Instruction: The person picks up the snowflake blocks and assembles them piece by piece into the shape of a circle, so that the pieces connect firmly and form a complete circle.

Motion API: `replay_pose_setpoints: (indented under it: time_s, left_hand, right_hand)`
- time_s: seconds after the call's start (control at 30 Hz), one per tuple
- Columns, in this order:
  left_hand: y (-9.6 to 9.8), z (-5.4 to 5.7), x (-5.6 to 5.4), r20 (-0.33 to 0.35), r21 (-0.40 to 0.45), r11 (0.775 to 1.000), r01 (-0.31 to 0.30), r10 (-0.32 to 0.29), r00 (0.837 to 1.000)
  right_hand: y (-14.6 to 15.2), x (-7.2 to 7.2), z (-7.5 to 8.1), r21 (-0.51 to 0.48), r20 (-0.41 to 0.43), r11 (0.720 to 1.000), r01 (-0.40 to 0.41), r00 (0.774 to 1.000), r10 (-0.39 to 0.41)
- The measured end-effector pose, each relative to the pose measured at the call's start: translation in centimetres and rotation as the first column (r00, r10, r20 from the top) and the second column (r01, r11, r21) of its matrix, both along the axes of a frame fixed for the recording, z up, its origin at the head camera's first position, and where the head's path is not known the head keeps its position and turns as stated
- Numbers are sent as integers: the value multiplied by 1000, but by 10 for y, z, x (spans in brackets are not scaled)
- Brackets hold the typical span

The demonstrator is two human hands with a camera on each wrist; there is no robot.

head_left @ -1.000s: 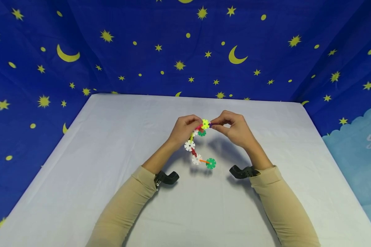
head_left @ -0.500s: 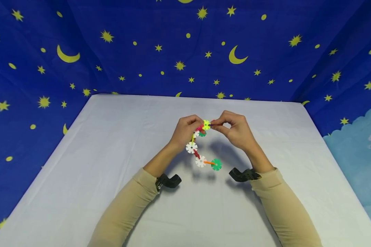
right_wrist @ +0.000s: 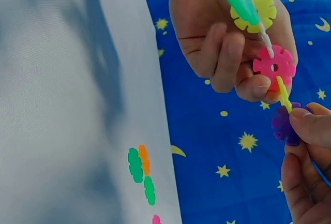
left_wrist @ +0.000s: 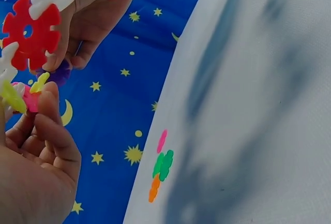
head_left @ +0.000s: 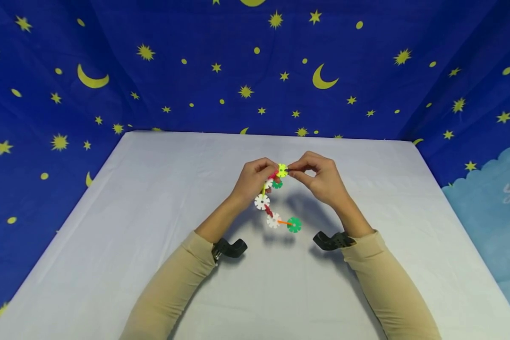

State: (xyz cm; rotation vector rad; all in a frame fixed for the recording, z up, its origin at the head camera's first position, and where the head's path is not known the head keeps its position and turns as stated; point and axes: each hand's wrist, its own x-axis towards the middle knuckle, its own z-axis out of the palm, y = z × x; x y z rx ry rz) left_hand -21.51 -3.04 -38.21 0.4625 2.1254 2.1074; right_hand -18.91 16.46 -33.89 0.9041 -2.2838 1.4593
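My left hand [head_left: 255,182] pinches a pink notched plastic disc [right_wrist: 274,68] in a chain of interlocking snowflake discs. With thumb and fingers, my right hand [head_left: 320,177] pinches a purple disc [right_wrist: 286,124]. Between the two is a yellow disc [head_left: 282,170], edge-on in the right wrist view and touching both neighbours. The rest of the chain hangs below my left hand, with white discs [head_left: 262,202], a dark red one [head_left: 268,210], an orange one [head_left: 285,222] and a green disc [head_left: 294,225] at its end. How deep the purple disc sits is hidden by fingers.
A white cloth covers the table [head_left: 153,189]; star-and-moon blue curtains [head_left: 195,71] stand behind and beside it. Both wrist views show small pink, green [left_wrist: 166,165] and orange [left_wrist: 154,188] pieces on the white surface near its edge. Black wrist mounts [head_left: 231,248] jut inward.
The hanging end of the chain swung right, then slightly back left. The purple disc is now less visible between my right fingers and the yellow disc. Both hands stay nearly in place.
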Motion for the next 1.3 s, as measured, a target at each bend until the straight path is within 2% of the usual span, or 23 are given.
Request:
replay_pose_setpoints:
  time_s: [0.2, 0.33, 0.47, 0.67, 0.83, 1.0, 1.13, 1.3]
  left_hand:
    - [-1, -3, -4, -34, -29, 999, -25, 24, 999]
    - [-1, -4, -6, -44, 2, 999, -40, 40, 998]
    - [-1, -4, -6, -25, 48, 998, -39, 41, 999]
    - [-2, -2, -4, 15, 76, 997, -2, 1, 1000]
    - [-3, -4, -6, -41, 20, 1000, 18, -17, 999]
    - [-5, -8, -10, -133, -93, 996, 9, -22, 991]
    - [-5, -10, -10, -161, -154, 988, -8, -17, 987]
    - [-4, -10, -9, -168, -175, 984, -25, -5, 986]
  right_hand:
    - [0, 1, 1, 12, 34, 1000, 22, 999, -22]
    - [0, 0, 1, 12, 35, 999, 41, 999, -42]
    - [1, -1, 1, 11, 36, 998, 67, 997, -67]
    - [2, -2, -1, -1, 17, 998, 62, 998, -62]
    - [0, -2, -2, 5, -43, 999, 50, 998, -49]
    - [3, -15, -19, 58, -102, 995, 77, 992, -71]
    - [8, -24, -31, 107, -82, 988, 109, 992, -101]
    - [13, -26, -32, 145, -10, 976, 164, 986, -164]
